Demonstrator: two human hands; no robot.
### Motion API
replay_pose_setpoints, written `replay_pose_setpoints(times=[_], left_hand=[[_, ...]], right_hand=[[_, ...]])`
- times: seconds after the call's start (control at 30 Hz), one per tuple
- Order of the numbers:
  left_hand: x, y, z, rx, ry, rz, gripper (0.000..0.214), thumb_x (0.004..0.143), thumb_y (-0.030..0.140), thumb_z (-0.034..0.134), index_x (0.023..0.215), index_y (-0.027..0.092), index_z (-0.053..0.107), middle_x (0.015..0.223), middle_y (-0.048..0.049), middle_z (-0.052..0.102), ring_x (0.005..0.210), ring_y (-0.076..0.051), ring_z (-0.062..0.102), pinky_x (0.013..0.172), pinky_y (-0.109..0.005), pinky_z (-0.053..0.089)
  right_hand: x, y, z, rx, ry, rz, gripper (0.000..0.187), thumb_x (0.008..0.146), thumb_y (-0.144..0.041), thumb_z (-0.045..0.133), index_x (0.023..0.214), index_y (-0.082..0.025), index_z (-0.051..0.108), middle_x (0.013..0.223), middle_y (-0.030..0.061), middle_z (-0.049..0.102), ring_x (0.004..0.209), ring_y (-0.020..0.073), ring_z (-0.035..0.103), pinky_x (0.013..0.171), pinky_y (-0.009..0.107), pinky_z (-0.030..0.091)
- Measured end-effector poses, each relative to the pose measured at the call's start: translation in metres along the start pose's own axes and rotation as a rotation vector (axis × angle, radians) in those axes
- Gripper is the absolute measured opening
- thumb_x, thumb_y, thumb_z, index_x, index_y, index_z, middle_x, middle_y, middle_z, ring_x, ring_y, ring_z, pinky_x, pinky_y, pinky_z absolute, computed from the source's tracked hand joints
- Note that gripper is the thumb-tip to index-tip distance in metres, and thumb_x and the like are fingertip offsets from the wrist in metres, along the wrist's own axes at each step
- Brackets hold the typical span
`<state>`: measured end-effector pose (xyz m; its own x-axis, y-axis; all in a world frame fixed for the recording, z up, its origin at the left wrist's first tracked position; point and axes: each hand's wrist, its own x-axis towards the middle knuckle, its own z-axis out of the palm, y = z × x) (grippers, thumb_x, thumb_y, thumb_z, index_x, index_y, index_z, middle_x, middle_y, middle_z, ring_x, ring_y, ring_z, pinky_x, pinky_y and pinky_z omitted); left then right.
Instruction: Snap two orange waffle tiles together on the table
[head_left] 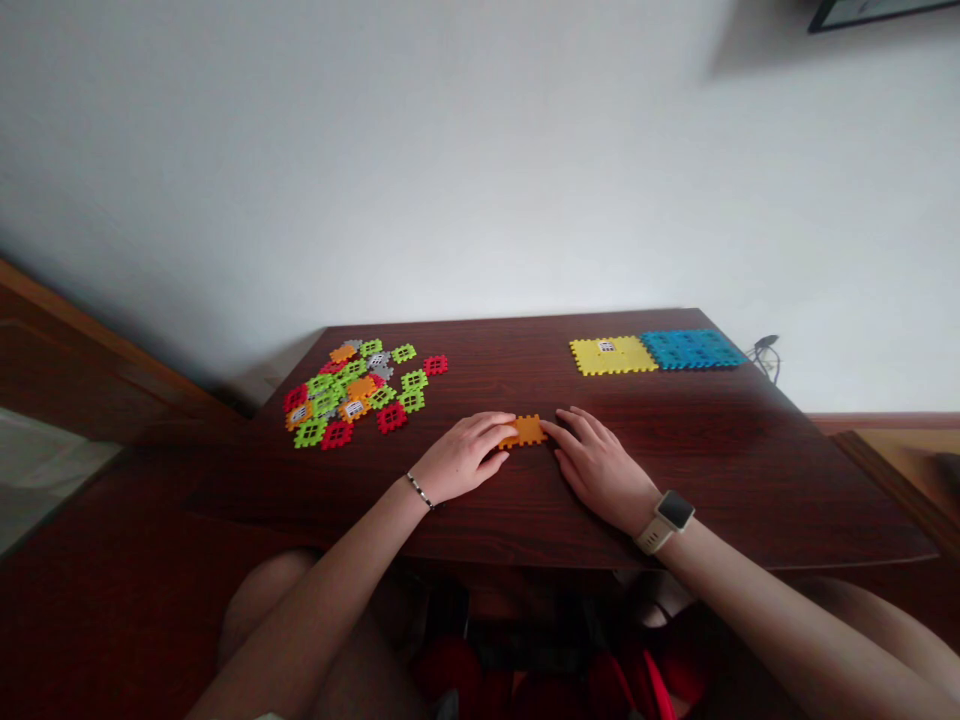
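Observation:
An orange interlocking tile [529, 431] with toothed edges lies flat on the table in front of me. My left hand [469, 452] has its fingers over the tile's left end, with the thumb at the near edge, and partly hides it. On the other side is my right hand [600, 465], its fingers apart and the index fingertip at the tile's right edge. Nothing shows inside the right hand. Whether the orange part is one tile or two joined ones, I cannot tell.
A loose pile of green, red, orange and grey window tiles [326, 402] spreads over the left of the dark wooden table [480, 520]. Toward the back right, a yellow baseplate [615, 358] adjoins a blue baseplate [694, 350]. A wall [480, 200] rises behind the table.

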<state>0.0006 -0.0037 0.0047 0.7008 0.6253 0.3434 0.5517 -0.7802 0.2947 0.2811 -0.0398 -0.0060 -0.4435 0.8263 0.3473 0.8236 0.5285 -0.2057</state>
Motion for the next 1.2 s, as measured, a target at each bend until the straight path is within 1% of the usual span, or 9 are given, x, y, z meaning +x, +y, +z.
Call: replay_pose_setpoints(times=[0.23,0.6,1.03,1.2], left_hand=[[0.0003,0.0013,-0.0007,-0.003,0.0,-0.004,0.034,0.104,0.019,0.063,0.137,0.026,0.06,0.153,-0.0086,0.061,0.143,-0.027,0.06,0.123,-0.052,0.051],[0.0009,0.0013,-0.0011,0.004,0.0,-0.002,0.033,0.104,0.019,0.063,0.136,0.024,0.061,0.152,-0.0093,0.061,0.142,-0.027,0.06,0.123,-0.051,0.051],[-0.0002,0.0008,-0.0005,0.0,0.0,0.0,0.034,0.104,0.019,0.062,0.138,0.026,0.06,0.153,-0.0085,0.061,0.143,-0.027,0.06,0.123,-0.052,0.051],[0.0003,0.0013,-0.0014,-0.001,0.003,0.001,0.035,0.104,0.019,0.063,0.138,0.026,0.06,0.152,-0.0084,0.061,0.143,-0.027,0.06,0.123,-0.052,0.051]], right_hand=[[-0.0002,0.0009,0.0009,0.007,0.002,-0.001,0.048,0.109,-0.027,0.042,0.155,-0.023,0.056,0.155,0.0168,0.057,0.151,0.0327,0.048,0.122,0.056,0.048],[0.0001,-0.0002,0.0002,0.004,-0.013,0.003,0.047,0.11,-0.026,0.042,0.154,-0.019,0.056,0.155,0.0183,0.056,0.15,0.0337,0.047,0.122,0.056,0.047],[-0.0001,0.0002,0.0002,0.01,0.003,0.003,0.047,0.11,-0.027,0.042,0.154,-0.022,0.057,0.154,0.0178,0.058,0.15,0.0334,0.048,0.121,0.056,0.048],[-0.0001,0.0002,0.0006,0.007,-0.003,0.003,0.047,0.11,-0.027,0.042,0.154,-0.02,0.056,0.155,0.0179,0.057,0.151,0.0331,0.048,0.122,0.055,0.047]])
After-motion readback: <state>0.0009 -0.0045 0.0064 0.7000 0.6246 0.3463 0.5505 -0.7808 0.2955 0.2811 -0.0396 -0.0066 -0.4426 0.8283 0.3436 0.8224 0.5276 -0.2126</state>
